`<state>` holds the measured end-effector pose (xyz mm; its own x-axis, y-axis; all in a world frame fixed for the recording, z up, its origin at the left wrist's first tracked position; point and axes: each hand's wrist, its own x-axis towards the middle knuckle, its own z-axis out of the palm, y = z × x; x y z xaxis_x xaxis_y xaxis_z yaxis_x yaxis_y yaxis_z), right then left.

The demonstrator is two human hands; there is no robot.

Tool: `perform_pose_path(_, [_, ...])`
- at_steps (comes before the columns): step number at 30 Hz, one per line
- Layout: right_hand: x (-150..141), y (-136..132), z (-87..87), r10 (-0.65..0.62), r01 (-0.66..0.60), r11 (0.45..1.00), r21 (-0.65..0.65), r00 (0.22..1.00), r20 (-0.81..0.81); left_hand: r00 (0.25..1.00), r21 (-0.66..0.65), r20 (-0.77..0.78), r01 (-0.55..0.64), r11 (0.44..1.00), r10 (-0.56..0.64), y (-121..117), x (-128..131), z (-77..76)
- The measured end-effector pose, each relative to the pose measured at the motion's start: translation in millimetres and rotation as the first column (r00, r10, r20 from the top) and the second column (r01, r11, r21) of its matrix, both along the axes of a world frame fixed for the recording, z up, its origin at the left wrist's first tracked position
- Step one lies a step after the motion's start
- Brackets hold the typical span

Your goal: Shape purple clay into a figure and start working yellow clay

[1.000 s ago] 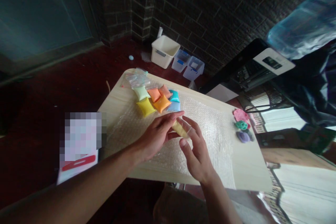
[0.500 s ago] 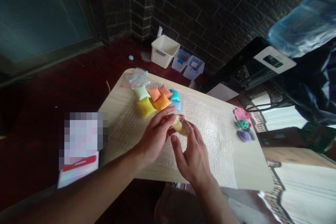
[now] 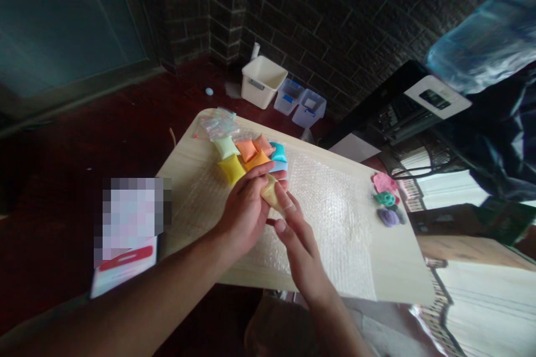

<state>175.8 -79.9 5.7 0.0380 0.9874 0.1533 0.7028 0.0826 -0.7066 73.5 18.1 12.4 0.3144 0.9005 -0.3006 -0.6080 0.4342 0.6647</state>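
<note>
A small pale yellow packet (image 3: 271, 192) in clear wrap, soft-looking and pillow-shaped, is between my hands over the table. My left hand (image 3: 245, 209) is closed around its left side, thumb on top. The fingers of my right hand (image 3: 305, 242) grip its lower right end, where the clear wrap shows. Just beyond lie several similar soft packets: a yellow one (image 3: 231, 169), a pale green one (image 3: 226, 148), an orange one (image 3: 257, 160), coral ones (image 3: 247, 150), a teal one (image 3: 278, 152) and a light blue one (image 3: 281, 166), which my left fingers partly cover.
Bubble wrap (image 3: 335, 206) covers much of the wooden table (image 3: 402, 256). Crumpled clear bags (image 3: 220, 124) lie at the far left corner. Pink (image 3: 384, 182), green (image 3: 386, 198) and purple (image 3: 388, 217) lumps sit at the right edge. Bins (image 3: 263, 81) stand on the floor behind.
The pale yellow packet has shifted slightly up and left and turned, showing more of its face. My right fingers have closed in on its lower end.
</note>
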Motion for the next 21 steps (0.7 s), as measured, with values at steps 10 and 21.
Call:
perform_pose_path(10, [-15,-1,3.6,-0.079,0.060,0.996,0.064,0.929,0.362,0.913,0.065,-0.314,-0.253,0.965,0.261,3,2,-15.7])
perform_pose_path(21, [-37,1,-10.6,-0.114,0.106,0.991,0.085,0.990,0.088,0.892,0.074,-0.348,-0.279,0.958,0.287,1,1,-20.5])
